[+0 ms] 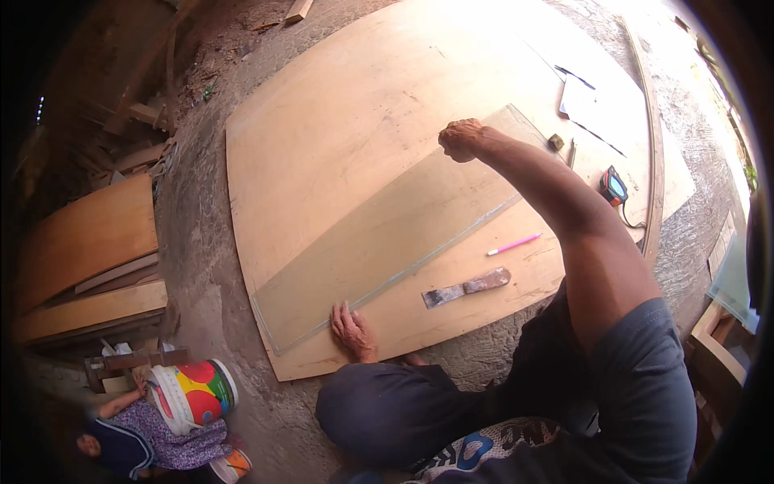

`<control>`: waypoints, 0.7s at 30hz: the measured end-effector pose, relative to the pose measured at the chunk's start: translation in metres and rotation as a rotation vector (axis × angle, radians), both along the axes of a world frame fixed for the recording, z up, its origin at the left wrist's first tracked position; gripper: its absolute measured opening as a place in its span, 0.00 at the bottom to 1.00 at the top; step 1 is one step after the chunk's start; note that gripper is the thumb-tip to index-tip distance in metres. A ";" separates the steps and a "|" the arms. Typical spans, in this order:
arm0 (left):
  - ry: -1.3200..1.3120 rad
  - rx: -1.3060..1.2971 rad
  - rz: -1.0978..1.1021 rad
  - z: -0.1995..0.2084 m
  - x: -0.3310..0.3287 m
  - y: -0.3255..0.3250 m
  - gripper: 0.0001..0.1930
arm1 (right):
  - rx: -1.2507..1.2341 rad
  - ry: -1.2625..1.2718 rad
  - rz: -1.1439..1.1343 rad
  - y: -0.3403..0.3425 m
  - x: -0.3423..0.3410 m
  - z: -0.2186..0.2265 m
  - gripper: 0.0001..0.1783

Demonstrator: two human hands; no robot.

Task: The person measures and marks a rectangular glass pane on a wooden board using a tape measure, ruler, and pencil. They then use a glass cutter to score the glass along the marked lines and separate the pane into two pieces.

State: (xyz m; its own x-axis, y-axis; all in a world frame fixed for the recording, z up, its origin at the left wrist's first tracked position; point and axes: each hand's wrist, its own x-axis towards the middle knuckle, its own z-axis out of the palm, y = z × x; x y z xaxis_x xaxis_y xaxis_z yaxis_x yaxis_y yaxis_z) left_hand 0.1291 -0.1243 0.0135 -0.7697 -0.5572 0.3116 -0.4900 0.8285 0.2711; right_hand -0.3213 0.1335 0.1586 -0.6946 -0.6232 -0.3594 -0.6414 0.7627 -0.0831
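Note:
A long, clear glass sheet [379, 230] lies at a slant across a large plywood board [322, 137] in front of me. My left hand [353, 331] rests at the glass's near edge, towards its left end, with the fingers stretched out. Across the sheet reaches my right arm, and my right hand [462, 140] is closed at the far edge; what its fingers hold, if anything, is hidden. Nearer to me on the board are a stained putty knife [468, 287] and a pink pen [513, 245].
A tape measure [613, 187], a small dark block [555, 143] and white paper [577, 98] lie at the right. A wooden strip [647, 121] runs along that side. Wood boards [89, 234] are stacked left. At lower left, a person [133, 440] touches a colourful bucket [197, 394].

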 end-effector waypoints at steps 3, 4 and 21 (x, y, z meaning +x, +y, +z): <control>-0.007 0.032 0.001 0.001 -0.004 0.005 0.22 | -0.096 0.022 0.046 0.021 -0.013 0.013 0.12; 0.001 0.037 -0.002 0.003 -0.006 0.006 0.22 | -0.164 0.055 0.069 0.037 -0.015 0.016 0.13; -0.095 0.003 0.050 0.028 -0.026 0.012 0.24 | -0.310 0.393 -1.230 0.347 0.318 -0.075 0.39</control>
State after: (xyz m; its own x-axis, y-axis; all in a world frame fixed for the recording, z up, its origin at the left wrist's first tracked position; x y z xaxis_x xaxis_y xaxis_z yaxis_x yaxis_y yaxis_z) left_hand 0.1032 -0.1121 0.0414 -0.7670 -0.5963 0.2369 -0.5540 0.8017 0.2243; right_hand -0.0029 0.4804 0.0837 -0.8856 0.4631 0.0354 0.4275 0.8427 -0.3272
